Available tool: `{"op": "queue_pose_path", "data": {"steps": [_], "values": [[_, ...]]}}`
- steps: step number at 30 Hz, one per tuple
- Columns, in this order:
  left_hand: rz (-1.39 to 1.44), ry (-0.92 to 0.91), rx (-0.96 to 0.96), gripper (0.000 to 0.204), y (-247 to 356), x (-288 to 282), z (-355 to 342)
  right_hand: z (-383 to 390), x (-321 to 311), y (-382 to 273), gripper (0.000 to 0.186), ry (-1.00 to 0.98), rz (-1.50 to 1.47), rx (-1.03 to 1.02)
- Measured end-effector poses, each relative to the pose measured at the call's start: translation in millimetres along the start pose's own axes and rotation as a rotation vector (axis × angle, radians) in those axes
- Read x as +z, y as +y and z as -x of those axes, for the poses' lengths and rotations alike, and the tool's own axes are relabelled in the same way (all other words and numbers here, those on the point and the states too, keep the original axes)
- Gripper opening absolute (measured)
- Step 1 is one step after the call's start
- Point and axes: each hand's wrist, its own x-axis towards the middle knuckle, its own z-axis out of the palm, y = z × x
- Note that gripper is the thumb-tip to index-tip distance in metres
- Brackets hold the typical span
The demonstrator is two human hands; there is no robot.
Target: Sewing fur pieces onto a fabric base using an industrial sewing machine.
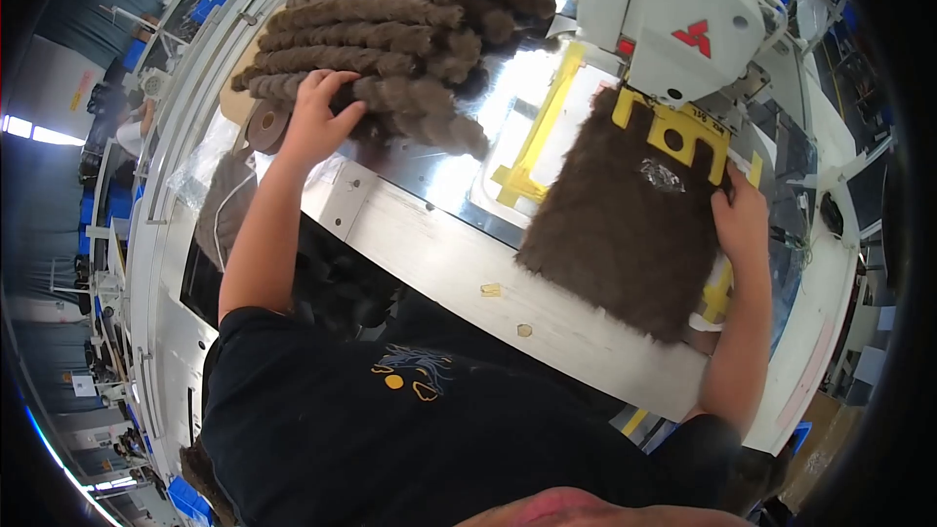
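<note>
Head view: a person works with bare hands at a white table (390, 218), the left hand (320, 119) over a pile of brown fur rolls (361, 8) and the right hand (744, 215) at the edge of a brown fur panel (625, 224). The left hand's fingers reach across the nearest rolls, its thumb set apart from them; whether it grips one cannot be told. The right hand is partly curled, thumb against the panel's right edge and other fingertips hidden, so its grip cannot be told either. The panel lies flat just left of that hand, its far end beneath a yellow plate (673, 141) with cutouts, and a shiny patch (662, 176) shows on the fur. Beyond the right hand stands a white machine (688, 24). Between the hands, nearer the panel, yellow tape (552, 117) borders a white sheet. Close by the left hand, on its outer side, sits a brown coil (266, 127). Two small scraps (490, 290) lie on the table's near edge, between the hands and closer to the body.
</note>
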Motion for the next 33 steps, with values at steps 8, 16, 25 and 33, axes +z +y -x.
{"op": "queue_pose_path", "data": {"steps": [8,16,25,33], "values": [[-0.496,0.243,0.236,0.050,45,-19,-10,4,-20,-16,0.052,-0.066,0.016,0.028],[0.049,0.391,0.659,0.035,213,-20,-18,42,-50,-76,0.057,-0.230,-0.143,-0.153],[1.476,-0.169,0.259,0.024,315,26,-33,57,-77,-145,0.064,-0.079,-0.491,-0.529],[1.606,-0.594,-0.221,0.038,266,84,-31,81,-156,-154,0.084,0.409,-0.610,-0.440]]}}
